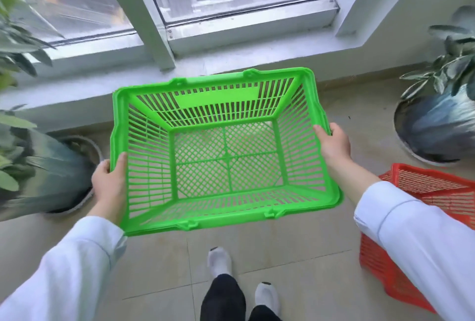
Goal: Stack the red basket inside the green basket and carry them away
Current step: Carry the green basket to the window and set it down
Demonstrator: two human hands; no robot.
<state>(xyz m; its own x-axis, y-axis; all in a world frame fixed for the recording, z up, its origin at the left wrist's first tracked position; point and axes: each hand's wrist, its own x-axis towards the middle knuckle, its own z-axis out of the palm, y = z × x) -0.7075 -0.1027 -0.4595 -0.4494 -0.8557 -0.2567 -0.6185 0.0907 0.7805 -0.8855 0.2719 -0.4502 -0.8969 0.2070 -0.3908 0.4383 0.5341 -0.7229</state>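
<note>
I hold an empty green slatted basket [154,228] in the air in front of me, above the tiled floor, its opening facing up. My left hand [109,182] grips its left rim, thumb inside the wall. My right hand [334,143] grips the right rim. A red basket [424,187] stands on the floor at the lower right, partly hidden behind my right sleeve. The two baskets are apart.
A window sill [231,58] and window run across the far side. Potted plants stand at the left [51,166] and at the right [437,125]. My feet in white socks [221,261] are on the beige floor tiles below the basket.
</note>
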